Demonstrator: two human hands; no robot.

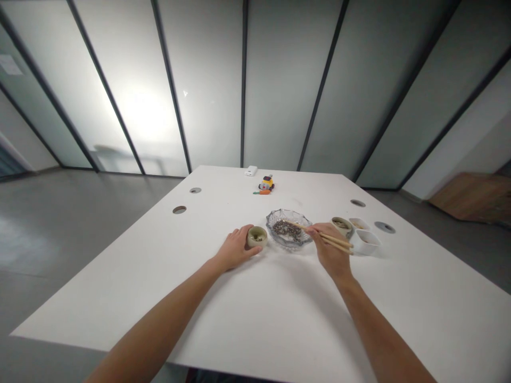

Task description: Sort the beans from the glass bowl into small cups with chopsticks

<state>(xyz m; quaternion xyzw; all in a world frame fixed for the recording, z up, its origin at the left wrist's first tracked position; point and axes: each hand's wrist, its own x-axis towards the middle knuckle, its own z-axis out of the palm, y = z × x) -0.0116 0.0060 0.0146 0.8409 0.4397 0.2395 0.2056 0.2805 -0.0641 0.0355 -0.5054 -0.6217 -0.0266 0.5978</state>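
Note:
My left hand (236, 248) is wrapped round the side of a small pale green cup (257, 244) standing on the white table, with a few small bits inside it. In my right hand (328, 252) is a pair of wooden chopsticks (337, 243), their tips over a clear glass bowl (275, 243). Small dark striped pieces, perhaps sunflower seeds (288, 230), lie in that bowl. Whether the chopsticks pinch a piece is too small to tell. Beyond my right hand stands a second small green cup (345, 229), partly hidden by the hand.
A white divided dish (366, 246) holding small bits stands right of the second cup. Farther back on the table (223, 308) are a yellow toy car (266, 183), an orange carrot-shaped item (263, 192) and a white box-like object (251, 171). Round holes pierce the tabletop on both sides.

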